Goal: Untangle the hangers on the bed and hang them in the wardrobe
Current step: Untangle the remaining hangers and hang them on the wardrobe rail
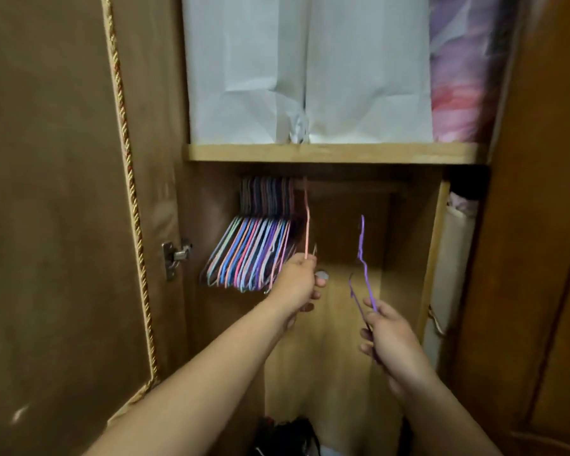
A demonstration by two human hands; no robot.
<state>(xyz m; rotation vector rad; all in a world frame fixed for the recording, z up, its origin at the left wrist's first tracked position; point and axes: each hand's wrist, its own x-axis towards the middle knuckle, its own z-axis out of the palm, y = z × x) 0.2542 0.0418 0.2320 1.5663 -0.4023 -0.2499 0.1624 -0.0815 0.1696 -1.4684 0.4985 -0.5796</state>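
Head view: left hand (297, 284) grips the lower end of a pink hanger (306, 225) in curled fingers, its hook up at the wardrobe rail (343, 185) beside the hung hanger bundle (254, 255), while right hand (392, 337) pinches a purple hanger (362, 258), held upright, well clear of the rail.

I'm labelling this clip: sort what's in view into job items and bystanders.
Job:
pink hanger, held by left hand
purple hanger, held by right hand
hung hangers

Bystanders:
white bags on shelf
floral bundle
door hinge
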